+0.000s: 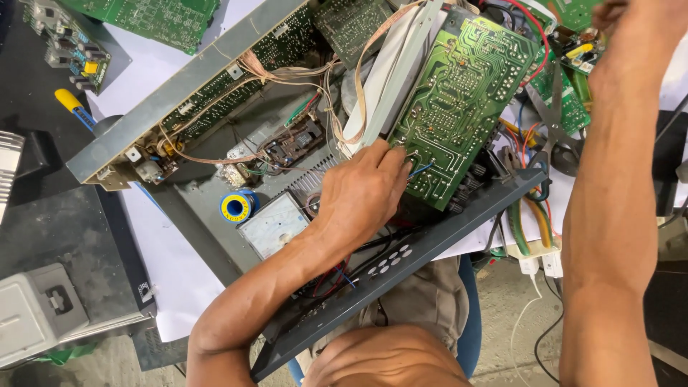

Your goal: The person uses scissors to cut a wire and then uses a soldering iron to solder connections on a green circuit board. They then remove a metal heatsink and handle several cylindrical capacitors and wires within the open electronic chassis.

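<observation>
My left hand (362, 192) sits at centre frame, fingers curled, tips pinching small wires at the lower edge of the tilted green circuit board (455, 100). My right hand (634, 21) reaches to the upper right corner (cut off, so I cannot tell its grip). Left of the hands lie a solder spool (236, 207) and an analog meter (274, 225) inside the open grey chassis (193, 82).

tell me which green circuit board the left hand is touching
The large tilted board standing in the open chassis; the left hand pinches wires at its lower edge. Other green boards lie untouched.
</observation>
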